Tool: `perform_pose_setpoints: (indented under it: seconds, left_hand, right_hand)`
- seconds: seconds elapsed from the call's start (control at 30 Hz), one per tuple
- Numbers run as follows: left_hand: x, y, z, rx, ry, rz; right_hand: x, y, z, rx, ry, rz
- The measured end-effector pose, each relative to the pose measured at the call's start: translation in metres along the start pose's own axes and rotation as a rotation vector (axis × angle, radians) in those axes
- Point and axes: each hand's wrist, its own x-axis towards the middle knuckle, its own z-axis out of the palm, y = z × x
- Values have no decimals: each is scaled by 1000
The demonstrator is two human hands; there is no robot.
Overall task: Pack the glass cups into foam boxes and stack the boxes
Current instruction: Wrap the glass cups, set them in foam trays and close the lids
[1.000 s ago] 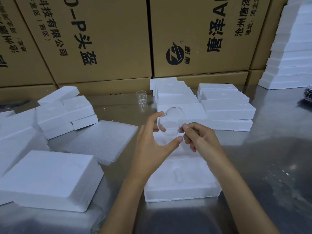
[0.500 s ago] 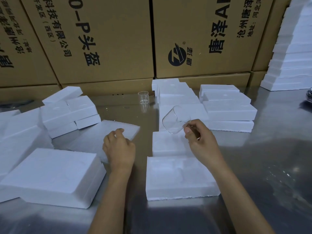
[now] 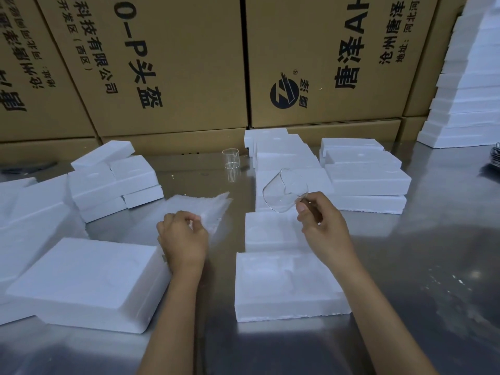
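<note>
Clear glass cup [image 3: 284,191] tilted on its side in the air, pinched by its handle in the right hand [image 3: 322,223], thumb and fingers curled round the handle; cup hangs above the far end of the small foam tray [image 3: 270,231], not touching it. Left hand [image 3: 182,236] grips the edge of a thin foam sheet [image 3: 200,209], fingers curled on it; sheet is blurred, its far edge lifted off the metal table [image 3: 422,266]. Nearer the person, just in front of the small tray, an open foam box [image 3: 286,285] with moulded recesses lies flat on the table. Large foam box [image 3: 89,282] sits at the left, near the left forearm. Second small glass cup [image 3: 231,158] stands upright at the back, well apart from both hands. Stacked foam boxes [image 3: 362,174] behind the held cup, more foam pieces [image 3: 113,180] at left. Cardboard cartons [image 3: 173,63] with printed text line the back.
</note>
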Motion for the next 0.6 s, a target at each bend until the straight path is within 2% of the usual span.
perform_pose_setpoints:
  seconds: [0.13, 0.27, 0.4, 0.6]
  left_hand:
    - [-1, 16, -7, -424, -88, -170]
    - [-7, 29, -11, -648, -190, -224]
    - [-12, 36, -14, -693, -309, -131]
    - [-23, 49, -16, -598, -577, -9]
  right_hand:
    - [-1, -5, -1, 100, -47, 67]
    - [-5, -17, -1, 323, -187, 93]
    - [-11, -22, 4, 389, -315, 44]
    - [-12, -23, 10, 337, -330, -37]
